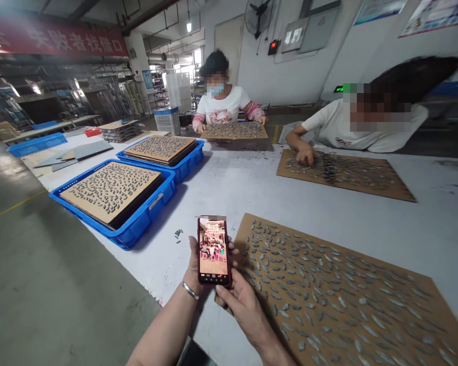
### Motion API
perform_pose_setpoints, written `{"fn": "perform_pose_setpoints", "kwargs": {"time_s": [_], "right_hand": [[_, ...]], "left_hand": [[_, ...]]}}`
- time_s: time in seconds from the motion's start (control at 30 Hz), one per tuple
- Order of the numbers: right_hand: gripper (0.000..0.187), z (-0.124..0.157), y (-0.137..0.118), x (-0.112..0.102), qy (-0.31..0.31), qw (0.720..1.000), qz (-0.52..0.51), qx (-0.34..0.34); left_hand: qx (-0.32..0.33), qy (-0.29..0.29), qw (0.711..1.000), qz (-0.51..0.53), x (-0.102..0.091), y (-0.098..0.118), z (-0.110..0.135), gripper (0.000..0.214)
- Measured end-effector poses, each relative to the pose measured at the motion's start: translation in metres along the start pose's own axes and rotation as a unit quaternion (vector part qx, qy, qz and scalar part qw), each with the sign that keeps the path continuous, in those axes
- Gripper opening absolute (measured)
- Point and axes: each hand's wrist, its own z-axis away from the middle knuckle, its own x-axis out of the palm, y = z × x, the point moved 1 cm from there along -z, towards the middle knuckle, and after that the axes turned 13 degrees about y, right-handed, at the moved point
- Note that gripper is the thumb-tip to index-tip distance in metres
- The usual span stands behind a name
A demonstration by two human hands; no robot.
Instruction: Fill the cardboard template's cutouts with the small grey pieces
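A smartphone [212,252] in a dark red case stands tilted up, its lit screen showing a crowd in front of a building. My left hand [194,267], with a silver bangle at the wrist, wraps round it from behind; its fingertips show at the right edge. At the phone's lower right corner is my right hand [239,295], fingers curled and thumb close to the bottom edge, seemingly gripping that corner. Beside my right hand lies a brown cardboard sheet [416,284] covered with rows of small grey leaf-shaped pieces [312,269].
Two blue trays [137,231] [193,161] with stacked, piece-covered boards stand on the white table [209,198]. A few loose pieces [178,235] lie near the phone. Across the table, one person [223,104] holds a board; another person's hand [305,154] touches pieces on a second board.
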Motion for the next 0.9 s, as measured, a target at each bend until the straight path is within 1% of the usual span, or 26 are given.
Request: {"fn": "perform_pose_setpoints", "kwargs": {"time_s": [0.17,0.27,0.53,0.67,0.73,0.77,0.83,0.87,0.9], "right_hand": [[0.052,-0.002,-0.003,0.001,0.023,1.000,0.001,-0.015],[0.053,-0.004,-0.005,0.000,0.043,0.999,0.005,-0.027],[0.056,-0.011,0.001,-0.007,0.070,0.995,0.011,-0.066],[0.054,-0.012,0.001,-0.006,0.057,0.996,0.013,-0.064],[0.057,-0.012,-0.002,-0.005,0.051,0.997,0.021,-0.049],[0.062,-0.012,-0.004,-0.005,0.058,0.997,0.029,-0.039],[0.071,-0.010,-0.016,-0.011,0.095,0.994,0.048,-0.027],[0.071,-0.007,-0.025,-0.017,0.116,0.991,0.060,-0.029],[0.067,-0.003,-0.037,-0.025,0.134,0.988,0.068,-0.037]], "left_hand": [[-0.046,0.002,0.999,0.007,-0.010,0.003,-0.005,0.101],[-0.070,-0.003,0.998,0.002,-0.013,0.003,-0.007,0.098],[-0.101,-0.021,0.995,-0.016,-0.002,0.001,-0.005,0.085],[-0.082,-0.015,0.996,-0.005,-0.004,0.002,-0.007,0.081],[-0.063,-0.004,0.998,0.003,-0.006,0.005,-0.009,0.081],[-0.051,0.004,0.999,0.009,-0.007,0.007,-0.010,0.082],[-0.025,0.023,0.999,0.025,-0.008,0.011,-0.011,0.082],[-0.014,0.031,0.999,0.033,-0.008,0.013,-0.012,0.081],[-0.005,0.036,0.999,0.040,-0.008,0.015,-0.012,0.080]]}}
